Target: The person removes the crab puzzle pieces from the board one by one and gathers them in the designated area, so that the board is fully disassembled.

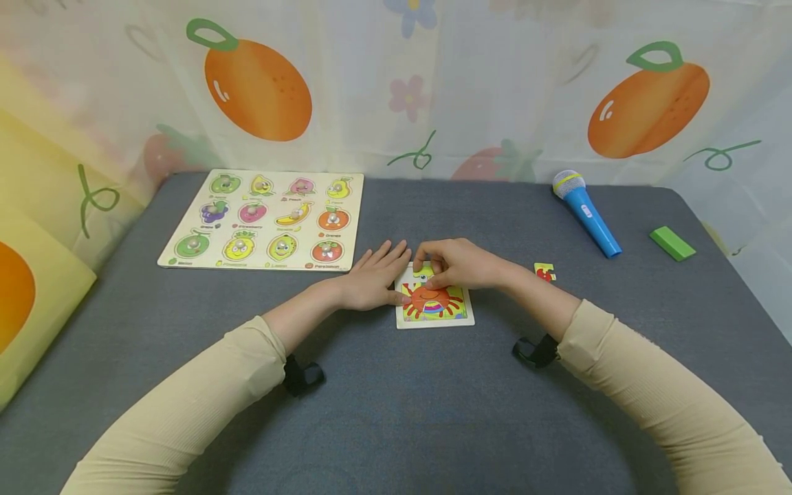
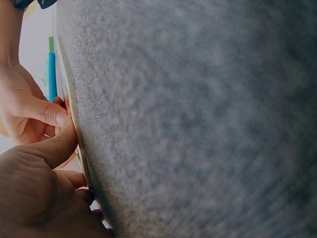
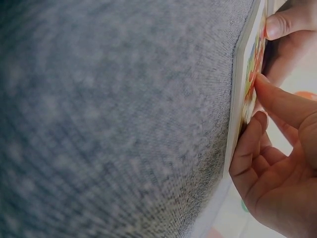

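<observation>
A small jigsaw board (image 1: 435,324) with a red crab picture lies flat on the dark table. My left hand (image 1: 374,278) is spread at its left side, the thumb resting on the board's left edge. Over the upper part of the picture, my right hand (image 1: 460,265) has curled fingers and thumb around a yellow puzzle piece (image 1: 423,275) with an eye on it. In the right wrist view, the right thumb (image 3: 277,96) touches the picture's surface. The fingers partly hide the piece, so whether it sits fully flat cannot be seen. Another puzzle piece (image 1: 544,271), yellow and red, lies right of the board.
A fruit peg puzzle (image 1: 262,264) lies at the back left. At the back right are a blue toy microphone (image 1: 590,218) and a green block (image 1: 672,243). A fruit-printed curtain (image 1: 346,89) hangs behind the table (image 1: 396,412).
</observation>
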The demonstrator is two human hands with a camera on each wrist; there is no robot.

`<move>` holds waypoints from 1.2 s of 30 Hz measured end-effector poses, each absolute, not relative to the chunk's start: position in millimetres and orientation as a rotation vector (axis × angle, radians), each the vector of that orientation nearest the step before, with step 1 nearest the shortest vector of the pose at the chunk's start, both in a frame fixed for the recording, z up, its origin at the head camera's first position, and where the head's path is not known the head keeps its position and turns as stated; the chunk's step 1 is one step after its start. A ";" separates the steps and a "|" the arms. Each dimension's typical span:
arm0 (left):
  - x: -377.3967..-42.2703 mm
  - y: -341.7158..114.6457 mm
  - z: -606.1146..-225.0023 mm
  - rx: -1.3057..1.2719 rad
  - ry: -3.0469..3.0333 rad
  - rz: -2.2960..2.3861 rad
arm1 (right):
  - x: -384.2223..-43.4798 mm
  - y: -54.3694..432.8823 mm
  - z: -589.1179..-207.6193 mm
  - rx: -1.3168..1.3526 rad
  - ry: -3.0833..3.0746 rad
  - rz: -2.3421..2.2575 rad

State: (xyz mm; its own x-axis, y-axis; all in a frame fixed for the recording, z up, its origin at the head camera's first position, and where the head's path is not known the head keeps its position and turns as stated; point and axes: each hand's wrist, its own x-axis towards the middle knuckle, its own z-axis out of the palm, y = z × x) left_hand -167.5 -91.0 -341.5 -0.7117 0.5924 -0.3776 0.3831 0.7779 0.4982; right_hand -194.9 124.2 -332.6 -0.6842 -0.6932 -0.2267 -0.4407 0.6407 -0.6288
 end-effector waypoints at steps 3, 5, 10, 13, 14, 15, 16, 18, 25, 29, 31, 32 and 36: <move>-167.0 -91.0 -341.1 0.729 2.437 0.529 | -194.4 124.0 -332.2 -0.890 2.413 -0.754; -167.1 -91.1 -341.5 0.729 2.436 0.531 | -194.5 123.8 -332.5 -0.890 2.419 -0.753; -167.6 -91.7 -343.0 0.731 2.437 0.533 | -194.9 123.9 -333.1 -0.905 2.447 -0.747; -167.3 -92.0 -343.2 0.732 2.440 0.531 | -194.9 123.9 -333.1 -0.930 2.476 -0.733; -167.1 -92.0 -342.9 0.732 2.440 0.531 | -194.8 123.8 -333.0 -0.937 2.486 -0.729; -166.9 -92.0 -342.8 0.733 2.440 0.531 | -194.7 123.8 -332.9 -0.942 2.497 -0.722; -166.7 -92.0 -342.7 0.733 2.440 0.530 | -194.6 123.8 -332.9 -0.946 2.507 -0.717; -166.4 -91.9 -342.3 0.735 2.441 0.530 | -194.6 123.6 -332.7 -0.941 2.520 -0.709; -166.8 -92.1 -342.3 0.738 2.444 0.528 | -195.1 123.6 -332.3 -0.953 2.526 -0.702; -166.8 -91.9 -342.3 0.742 2.447 0.527 | -195.0 124.2 -332.1 -0.967 2.522 -0.705; -166.6 -91.7 -342.3 0.742 2.447 0.529 | -195.3 124.6 -332.4 -0.972 2.522 -0.707; -166.6 -91.6 -342.3 0.742 2.447 0.529 | -195.4 124.8 -332.6 -0.975 2.525 -0.709; -166.8 -91.1 -342.4 0.745 2.448 0.530 | -195.2 125.3 -332.3 -0.957 2.530 -0.742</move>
